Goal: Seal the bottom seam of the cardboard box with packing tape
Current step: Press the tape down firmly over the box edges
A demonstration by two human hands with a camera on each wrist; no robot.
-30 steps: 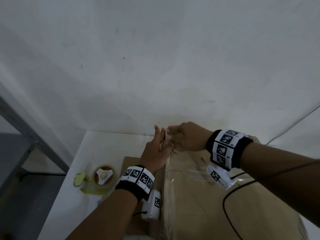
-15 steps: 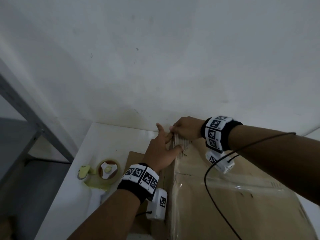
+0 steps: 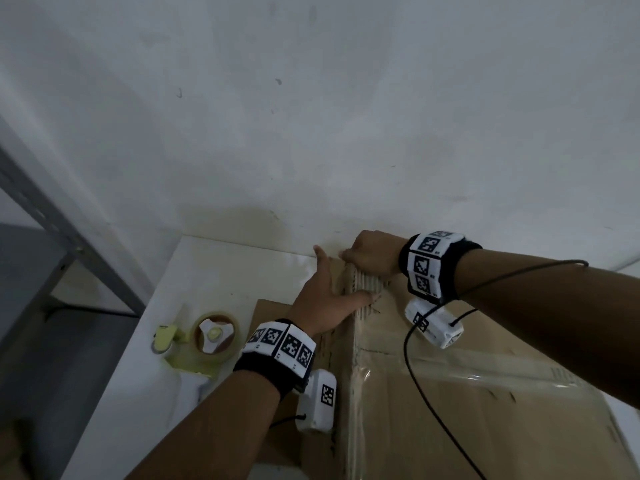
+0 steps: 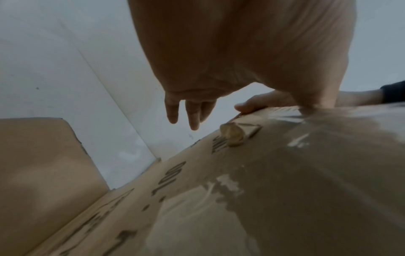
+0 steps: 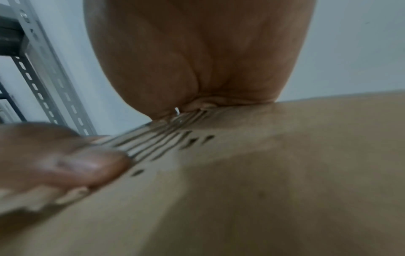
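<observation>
The brown cardboard box (image 3: 467,420) fills the lower right, with clear packing tape (image 3: 450,374) shining across its top and down its left side (image 4: 241,199). My left hand (image 3: 329,292) straddles the box's far left corner. Its thumb (image 4: 315,98) presses on the top, while its straight fingers (image 4: 186,110) hang beside the box's side. My right hand (image 3: 370,254) lies on the far edge of the top with its fingers bent down over that edge (image 4: 256,104). In the right wrist view the palm (image 5: 197,69) hides those fingers. A printed barcode (image 5: 157,142) lies between the hands.
A yellow tape dispenser (image 3: 207,337) with a clear roll lies on the white table (image 3: 225,268), left of my left wrist. A flat cardboard piece (image 3: 270,310) lies under my left arm. The wall stands right behind the box. A grey metal rack (image 3: 52,216) stands at the left.
Both hands stayed at the box's far corner. The right hand slid back over the far edge, and the left thumb came to lie on the top. My view shifted slightly.
</observation>
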